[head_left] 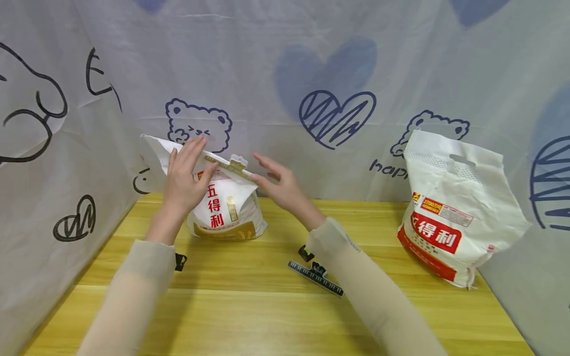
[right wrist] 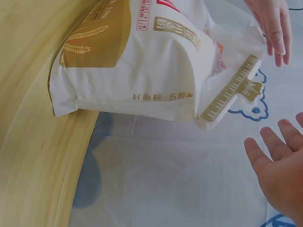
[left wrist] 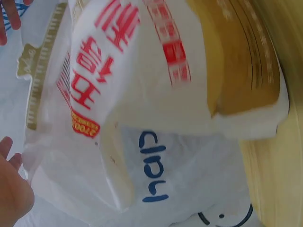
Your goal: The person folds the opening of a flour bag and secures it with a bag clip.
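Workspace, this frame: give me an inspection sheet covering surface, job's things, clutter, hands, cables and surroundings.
Surface: wooden table, bare between the arms.
Job's things: small flour bag upright at the back left, its folded top closed by a gold clip.
Clutter: big flour bag at the right; black clip lying by the right sleeve.
Hands: left hand open, flat against the small bag's top; right hand open, fingers straight, at the gold clip's end.
Cables: nothing seen.
Surroundings: white printed sheet with hearts and bears on three sides.

sleeves: beige, long, snug, thin knit | cuffs at wrists | hands: bare
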Demonstrator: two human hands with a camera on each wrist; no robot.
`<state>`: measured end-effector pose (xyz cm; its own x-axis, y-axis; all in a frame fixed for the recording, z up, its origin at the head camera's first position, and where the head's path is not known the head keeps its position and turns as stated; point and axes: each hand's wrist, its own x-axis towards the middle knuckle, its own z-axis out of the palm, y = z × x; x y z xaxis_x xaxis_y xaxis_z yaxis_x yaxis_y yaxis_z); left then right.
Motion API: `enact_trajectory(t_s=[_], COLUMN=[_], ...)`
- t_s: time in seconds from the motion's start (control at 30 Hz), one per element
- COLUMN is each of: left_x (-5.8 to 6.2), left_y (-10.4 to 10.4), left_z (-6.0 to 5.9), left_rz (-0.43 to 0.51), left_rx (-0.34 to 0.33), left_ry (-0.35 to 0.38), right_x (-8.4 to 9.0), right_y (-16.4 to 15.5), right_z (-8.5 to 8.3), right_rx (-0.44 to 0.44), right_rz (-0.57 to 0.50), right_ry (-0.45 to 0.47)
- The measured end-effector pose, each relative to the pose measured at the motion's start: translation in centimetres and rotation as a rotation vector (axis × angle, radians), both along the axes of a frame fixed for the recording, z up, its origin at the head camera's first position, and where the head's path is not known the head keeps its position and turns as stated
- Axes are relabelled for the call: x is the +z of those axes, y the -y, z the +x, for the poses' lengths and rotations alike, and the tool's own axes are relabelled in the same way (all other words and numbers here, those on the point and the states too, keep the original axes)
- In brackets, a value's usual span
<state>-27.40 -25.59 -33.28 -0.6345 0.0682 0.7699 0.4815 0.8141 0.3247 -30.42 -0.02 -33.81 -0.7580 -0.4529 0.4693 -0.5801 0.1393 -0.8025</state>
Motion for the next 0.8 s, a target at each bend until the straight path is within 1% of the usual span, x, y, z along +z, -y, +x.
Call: enact_trajectory(t_s=[0.27,0.47,0.63,0.7,0.8], left_x=[-1.1,-2.0,-2.8,-3.1,-3.4], left_y=[-2.0,-3.9,-5.8,-6.6,-7.9], left_z=[0.8,1.0,1.2,1.2,1.1], left_rz=[0.1,0.169,0.26,0.293,0.324], left_rx=[-0.045,-0.068,-0.101,-0.117,-0.139], left_ry=[-0.054,-0.093,-0.127,-0.138,-0.149], right_x=[-0.4,-1.0,-1.9,-2.2,-2.6], right_y=[-1.8,-3.5,-4.9,-5.5,-6.6], right_z=[1.3,2.1,2.7,3.0,3.6], right_rx=[-0.034,-0.08,-0.105,-0.121,-0.151], right_rz=[-0.089,-0.143,-0.165,-0.157,-0.152], right_ry=[-0.018,-0.024,-0.021,-0.022,-0.028])
